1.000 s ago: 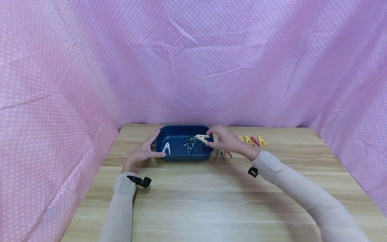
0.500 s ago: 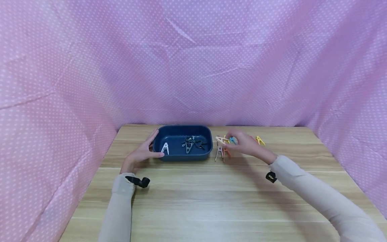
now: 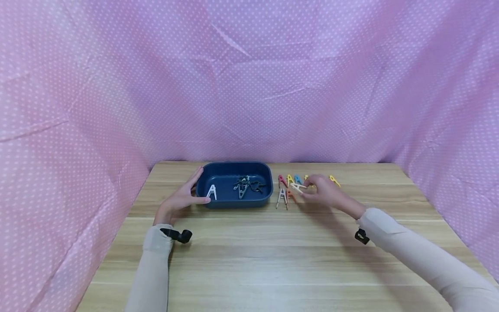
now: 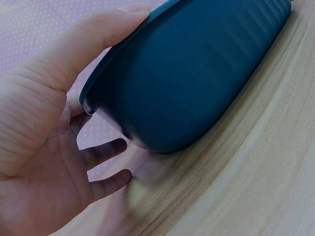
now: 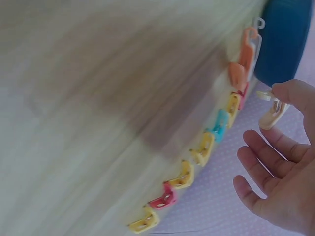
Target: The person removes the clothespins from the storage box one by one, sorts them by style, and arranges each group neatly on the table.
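A dark blue basin (image 3: 234,203) stands near the back of the table. My left hand (image 3: 183,197) spans its left end, thumb (image 4: 115,24) lying on the rim and the other fingers spread beside the wall. Inside the basin are a white clothespin (image 3: 212,191), a grey clothespin (image 3: 242,190) and a dark tangle of clips (image 3: 256,186). To the right of the basin, my right hand (image 3: 327,190) pinches a cream clothespin (image 3: 298,187) between thumb and finger, above the row of pegs. In the right wrist view, the cream clothespin (image 5: 274,114) shows beneath the thumb; its other fingers are spread.
Along the back, right of the basin, runs a row of red, yellow and blue clothespins (image 3: 298,180), partly behind my right hand. A whitish clothespin (image 3: 281,197) and an orange one (image 3: 290,197) lie nearer. Pink dotted cloth (image 3: 249,86) hangs behind the table (image 3: 249,255).
My right hand has moved right with the cream clothespin, from over the basin to the row of clothespins. My left hand stays at the basin's left end.
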`<state>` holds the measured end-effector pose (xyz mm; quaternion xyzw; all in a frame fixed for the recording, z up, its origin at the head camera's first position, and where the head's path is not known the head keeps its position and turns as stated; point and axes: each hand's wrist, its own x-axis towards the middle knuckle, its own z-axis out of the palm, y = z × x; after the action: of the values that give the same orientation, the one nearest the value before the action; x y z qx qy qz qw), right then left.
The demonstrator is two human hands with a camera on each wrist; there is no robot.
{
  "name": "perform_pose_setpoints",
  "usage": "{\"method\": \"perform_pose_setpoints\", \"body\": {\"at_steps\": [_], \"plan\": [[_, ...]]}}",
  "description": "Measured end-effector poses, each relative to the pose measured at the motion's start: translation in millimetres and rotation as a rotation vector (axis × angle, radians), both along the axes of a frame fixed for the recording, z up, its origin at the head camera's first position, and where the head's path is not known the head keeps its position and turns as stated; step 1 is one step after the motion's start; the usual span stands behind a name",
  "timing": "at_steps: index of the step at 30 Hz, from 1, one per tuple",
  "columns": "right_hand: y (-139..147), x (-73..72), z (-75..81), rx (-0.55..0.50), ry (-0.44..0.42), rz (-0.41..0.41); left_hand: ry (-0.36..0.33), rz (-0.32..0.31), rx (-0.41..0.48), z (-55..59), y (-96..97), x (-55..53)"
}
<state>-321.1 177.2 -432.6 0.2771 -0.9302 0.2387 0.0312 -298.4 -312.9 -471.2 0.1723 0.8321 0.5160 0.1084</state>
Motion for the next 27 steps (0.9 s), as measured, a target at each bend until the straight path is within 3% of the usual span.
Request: {"method": "perform_pose_setpoints", "body": {"at_steps": [9,27], "plan": [[6.3,3.4,-11.8,0.046,0.072,-0.052,-0.008,0.004,0.003,1.4,1.1,2.1],[6.1,8.6,-28.0,0.125,0.127,-0.088,0.005,-0.011,0.019,0.2,0.5,2.9]]}}
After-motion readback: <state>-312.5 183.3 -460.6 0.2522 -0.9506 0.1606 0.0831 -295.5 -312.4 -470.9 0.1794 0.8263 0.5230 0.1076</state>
